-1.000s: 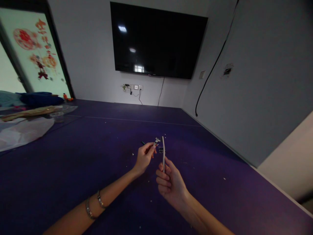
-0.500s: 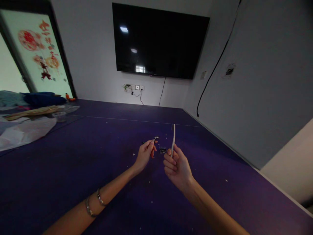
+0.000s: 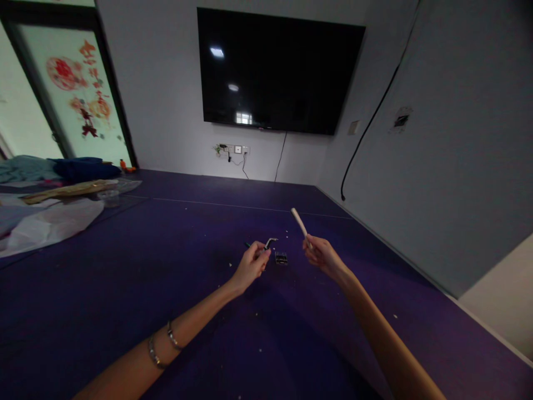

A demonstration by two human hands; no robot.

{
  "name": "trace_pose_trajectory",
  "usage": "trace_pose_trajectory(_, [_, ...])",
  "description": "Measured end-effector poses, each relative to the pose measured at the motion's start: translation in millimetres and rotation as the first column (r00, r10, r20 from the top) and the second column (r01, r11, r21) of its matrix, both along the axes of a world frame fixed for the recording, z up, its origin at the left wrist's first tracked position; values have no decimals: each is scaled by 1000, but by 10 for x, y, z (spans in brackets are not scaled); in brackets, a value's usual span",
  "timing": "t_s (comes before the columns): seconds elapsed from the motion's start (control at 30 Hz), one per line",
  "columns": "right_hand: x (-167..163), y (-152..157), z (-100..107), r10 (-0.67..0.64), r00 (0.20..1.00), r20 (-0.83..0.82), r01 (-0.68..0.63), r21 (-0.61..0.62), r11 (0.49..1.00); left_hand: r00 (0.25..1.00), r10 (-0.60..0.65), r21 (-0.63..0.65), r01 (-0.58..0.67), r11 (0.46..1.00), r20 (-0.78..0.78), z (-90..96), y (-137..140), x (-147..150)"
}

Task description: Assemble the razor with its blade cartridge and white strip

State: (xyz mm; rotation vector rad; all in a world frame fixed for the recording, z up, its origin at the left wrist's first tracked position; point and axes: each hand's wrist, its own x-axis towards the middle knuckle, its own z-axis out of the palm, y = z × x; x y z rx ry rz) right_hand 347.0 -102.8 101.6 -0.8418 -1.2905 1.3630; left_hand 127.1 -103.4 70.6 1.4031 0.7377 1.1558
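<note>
My left hand (image 3: 252, 264) is closed around a thin dark-handled tool with a bent, shiny metal tip (image 3: 270, 241). Its exact kind is too small to make out. My right hand (image 3: 323, 254) grips the lower end of a slim pale stick (image 3: 298, 220), which tilts up and to the left, held above the purple surface (image 3: 187, 250). Between the two hands lies a small dark rectangular case (image 3: 281, 258), apart from both. Tiny white scraps dot the surface around them.
White plastic sheeting (image 3: 54, 225), a brown flat piece (image 3: 69, 191) and blue cloth (image 3: 85, 168) lie at the far left. A television (image 3: 278, 72) hangs on the back wall. Along the right wall dangles a black cable (image 3: 368, 125).
My right hand has moved right, away from my left, and the stick has swung from upright to leaning left. My left hand has turned slightly, and more of its tool's bent tip shows.
</note>
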Motion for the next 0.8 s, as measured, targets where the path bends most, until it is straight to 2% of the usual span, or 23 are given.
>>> trace_pose_trajectory(0.1, [165,44,-144,77,983,169,-72,-33,997,999,-32,8,32,999,24,2,-5,-1])
trace_pose_trajectory(0.2, [250,40,-198,113,968,222,-100,-68,993,998,-23,40,21,999,51,0,-2,9])
trace_pose_trajectory(0.5, [173,-52,-24,172,903,395,-180,-18,984,998,31,76,-34,997,49,1,-42,34])
trace_pose_trajectory(0.8, [215,-50,-66,181,908,378,-191,-11,982,998,34,87,-38,996,46,2,-57,39])
